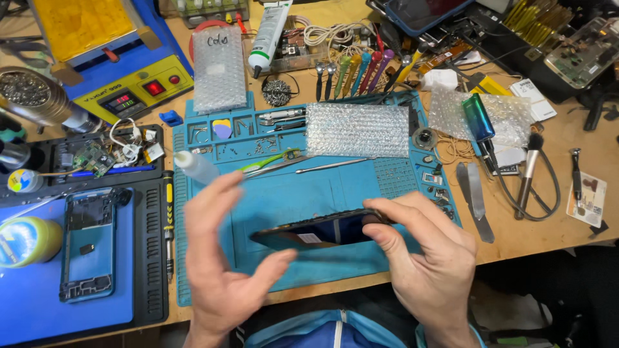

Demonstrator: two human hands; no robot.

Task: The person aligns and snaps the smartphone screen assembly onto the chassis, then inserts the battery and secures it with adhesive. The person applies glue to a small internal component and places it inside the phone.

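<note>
A dark phone (316, 231), seen nearly edge-on, hovers over the blue repair mat (290, 193). My right hand (425, 258) grips its right end between thumb and fingers. My left hand (222, 258) is at the phone's left end with fingers spread apart and blurred; its thumb lies just under the left tip, and I cannot tell whether it touches.
On the mat lie a bubble-wrap piece (358, 129), tweezers (277, 166), a metal pick (335, 165) and a small squeeze bottle (193, 166). A phone frame (88, 245) rests on a blue pad at left. A heating station (109, 58) stands behind; brushes, spatulas and cables crowd the right.
</note>
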